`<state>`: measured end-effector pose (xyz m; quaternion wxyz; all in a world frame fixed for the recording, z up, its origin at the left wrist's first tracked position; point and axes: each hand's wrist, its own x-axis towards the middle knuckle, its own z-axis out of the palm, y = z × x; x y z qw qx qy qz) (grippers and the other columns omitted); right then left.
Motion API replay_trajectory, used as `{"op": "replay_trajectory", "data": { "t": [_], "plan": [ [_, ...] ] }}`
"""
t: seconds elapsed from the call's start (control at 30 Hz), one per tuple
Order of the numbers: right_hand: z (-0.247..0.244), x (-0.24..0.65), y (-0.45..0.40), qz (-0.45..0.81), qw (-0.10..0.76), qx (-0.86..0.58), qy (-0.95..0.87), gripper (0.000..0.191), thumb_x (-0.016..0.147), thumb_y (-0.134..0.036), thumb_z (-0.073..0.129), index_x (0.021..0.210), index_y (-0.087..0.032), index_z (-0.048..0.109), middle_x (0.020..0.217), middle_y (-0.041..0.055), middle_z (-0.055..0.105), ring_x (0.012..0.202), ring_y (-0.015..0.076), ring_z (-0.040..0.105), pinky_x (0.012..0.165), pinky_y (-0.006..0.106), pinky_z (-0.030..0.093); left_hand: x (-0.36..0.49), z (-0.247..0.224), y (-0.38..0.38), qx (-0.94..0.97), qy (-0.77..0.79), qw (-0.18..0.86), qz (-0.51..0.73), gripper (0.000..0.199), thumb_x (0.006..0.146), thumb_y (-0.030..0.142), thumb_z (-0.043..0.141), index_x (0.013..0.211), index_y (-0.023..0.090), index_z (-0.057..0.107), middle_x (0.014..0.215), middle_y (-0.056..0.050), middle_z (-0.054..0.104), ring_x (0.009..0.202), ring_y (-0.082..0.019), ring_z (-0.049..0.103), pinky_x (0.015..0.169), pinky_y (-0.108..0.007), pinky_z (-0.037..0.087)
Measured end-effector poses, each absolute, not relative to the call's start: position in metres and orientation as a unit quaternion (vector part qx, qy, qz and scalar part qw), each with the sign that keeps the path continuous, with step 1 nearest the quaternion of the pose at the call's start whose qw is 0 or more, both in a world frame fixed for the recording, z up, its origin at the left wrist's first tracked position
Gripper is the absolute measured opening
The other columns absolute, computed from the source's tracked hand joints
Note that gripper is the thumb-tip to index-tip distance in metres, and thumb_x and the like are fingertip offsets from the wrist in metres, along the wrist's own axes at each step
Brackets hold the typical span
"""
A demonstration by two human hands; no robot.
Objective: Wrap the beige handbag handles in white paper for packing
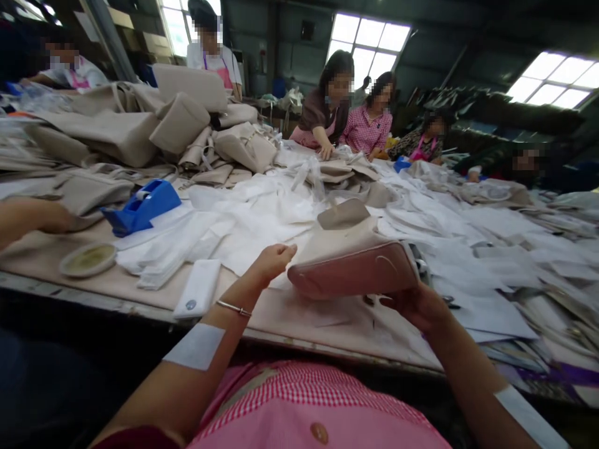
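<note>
Pale bag (332, 242), pinkish-brown panel (358, 272) tilted; right grip (423, 305) curled round corner; left grip (272, 262) beside, closure unclear

The bag (352, 274) partly hid the right fingers (406, 305). At the left edge, a co-worker's arm (16, 221) was cut off, its blurred hand (52, 216) perhaps touching something.
</note>
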<state>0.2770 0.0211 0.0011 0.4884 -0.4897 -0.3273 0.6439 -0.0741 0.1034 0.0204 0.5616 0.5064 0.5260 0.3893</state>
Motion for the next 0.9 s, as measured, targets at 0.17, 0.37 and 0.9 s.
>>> {"op": "replay_trajectory", "data": {
  "t": [0.17,0.37,0.9],
  "plan": [
    [-0.022,0.282,0.014,0.649,0.474,-0.511,-0.305,0.026,0.082,-0.044,0.06,0.102,-0.031,0.07,0.094,0.0033,0.076,0.086,0.0245,0.071,0.075,0.042,0.057,-0.062,-0.019,0.118,0.449,0.523,0.646,0.328,0.046,0.073,0.059,0.067,0.088,0.015,0.068,0.089,-0.01,0.07,0.08,-0.023,0.064,0.063,-0.035,0.053],
    [-0.012,0.271,0.021,0.592,0.547,-0.507,-0.306,0.025,0.082,-0.042,0.058,0.104,-0.033,0.065,0.099,-0.0001,0.075,0.091,0.0239,0.069,0.076,0.041,0.056,-0.045,-0.031,0.13,0.397,0.482,0.719,0.305,0.037,0.057,0.04,0.082,0.077,0.013,0.068,0.068,-0.009,0.069,0.067,-0.025,0.064,0.06,-0.038,0.054],
    [-0.039,0.21,0.012,0.277,0.29,-0.613,-0.681,0.052,0.064,-0.041,0.076,0.111,-0.019,0.069,0.125,0.0147,0.063,0.12,0.0374,0.052,0.103,0.051,0.038,-0.07,0.082,0.123,0.364,0.308,0.584,0.657,0.025,0.073,0.039,0.078,0.082,0.019,0.065,0.071,0.004,0.069,0.061,-0.008,0.061,0.06,-0.018,0.05]
  ]
}}
